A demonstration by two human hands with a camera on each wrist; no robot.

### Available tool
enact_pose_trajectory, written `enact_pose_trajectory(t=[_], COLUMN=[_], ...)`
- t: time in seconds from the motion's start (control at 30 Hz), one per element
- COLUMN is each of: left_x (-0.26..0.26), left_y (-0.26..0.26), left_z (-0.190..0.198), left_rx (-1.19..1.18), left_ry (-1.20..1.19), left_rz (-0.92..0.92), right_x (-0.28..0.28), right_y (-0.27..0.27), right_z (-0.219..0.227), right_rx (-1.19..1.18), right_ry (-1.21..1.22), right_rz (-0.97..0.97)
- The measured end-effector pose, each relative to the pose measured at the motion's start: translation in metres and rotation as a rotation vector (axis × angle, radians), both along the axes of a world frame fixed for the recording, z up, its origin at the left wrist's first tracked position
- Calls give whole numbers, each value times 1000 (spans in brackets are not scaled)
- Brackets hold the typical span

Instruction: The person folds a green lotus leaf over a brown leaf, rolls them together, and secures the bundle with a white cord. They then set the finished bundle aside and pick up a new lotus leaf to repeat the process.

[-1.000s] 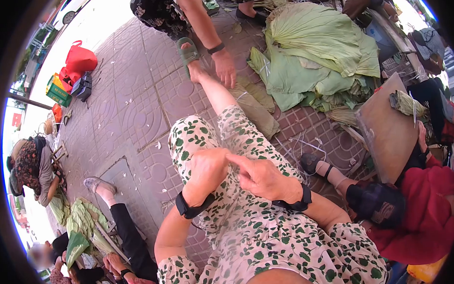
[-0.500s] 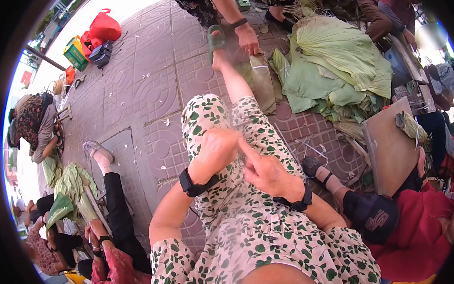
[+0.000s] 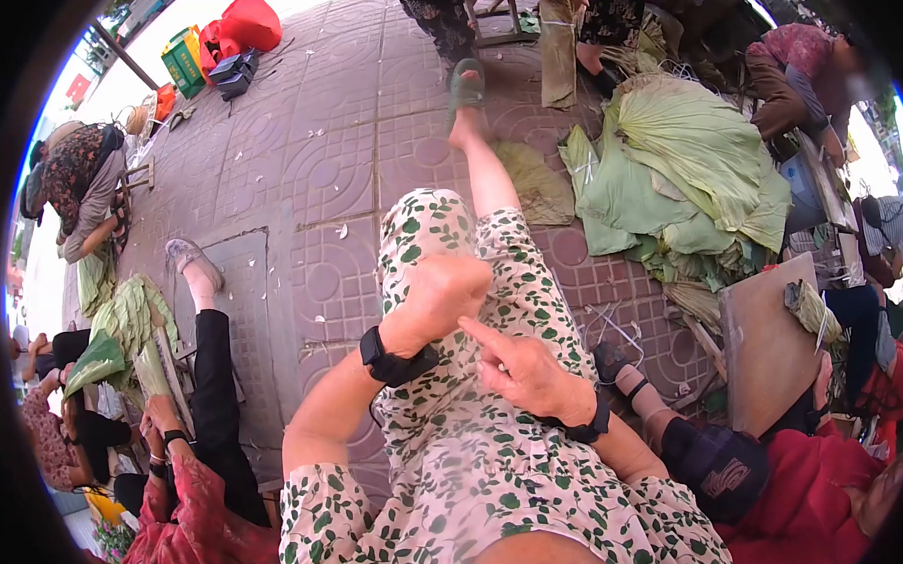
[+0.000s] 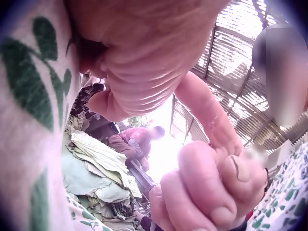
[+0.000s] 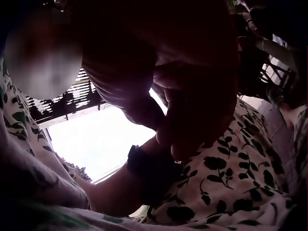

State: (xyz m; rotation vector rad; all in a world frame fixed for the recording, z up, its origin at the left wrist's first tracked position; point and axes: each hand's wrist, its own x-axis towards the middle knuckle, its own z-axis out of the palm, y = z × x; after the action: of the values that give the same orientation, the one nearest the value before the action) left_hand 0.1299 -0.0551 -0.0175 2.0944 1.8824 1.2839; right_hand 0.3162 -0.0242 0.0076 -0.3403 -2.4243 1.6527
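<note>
My left hand (image 3: pixel 437 297) is held above my leaf-print trousers (image 3: pixel 425 223), its back up and its fingers curled under, partly hidden. Close below it is my right hand (image 3: pixel 536 373), index finger stretched so that its tip is right at the left hand's edge. The right hand's other fingers (image 4: pixel 197 185) are folded into the palm in the left wrist view. Nothing shows in either hand. A black watch (image 3: pixel 374 354) sits on the left wrist. From the right wrist the hands look dark and overlapped.
A heap of large green leaves (image 3: pixel 691 164) lies on the paving to the right, near a brown board (image 3: pixel 769 345). A flat dried leaf (image 3: pixel 536 183) is beside my outstretched leg. Across from me, a person holds a tied brown bundle (image 3: pixel 559 59). Other people sit on both sides.
The head view has shifted, moving the scene rightward. Across from me, the tied brown bundle has been lifted off the paving. My right index fingertip has slid a little lower along the left hand.
</note>
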Motion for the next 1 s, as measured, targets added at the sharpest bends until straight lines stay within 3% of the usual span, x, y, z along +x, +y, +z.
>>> enact_pose_trajectory(t=[0.17,0.33,0.43,1.0], left_x=[-2,0,0,-3], left_y=[-2,-3,-5,-8], left_z=[0,-2,1,-6], left_rx=[7,-32,-89,-135], left_ry=[-4,34,60,190], left_rz=[-16,-39,-40,-71], right_x=[0,-1,-2,-3], right_y=[0,5,12,23], right_z=[0,-4,-11,-3], right_rx=[8,-48,99,53], right_ry=[-5,198,19,-32], right_rz=[5,-271,-224,-199])
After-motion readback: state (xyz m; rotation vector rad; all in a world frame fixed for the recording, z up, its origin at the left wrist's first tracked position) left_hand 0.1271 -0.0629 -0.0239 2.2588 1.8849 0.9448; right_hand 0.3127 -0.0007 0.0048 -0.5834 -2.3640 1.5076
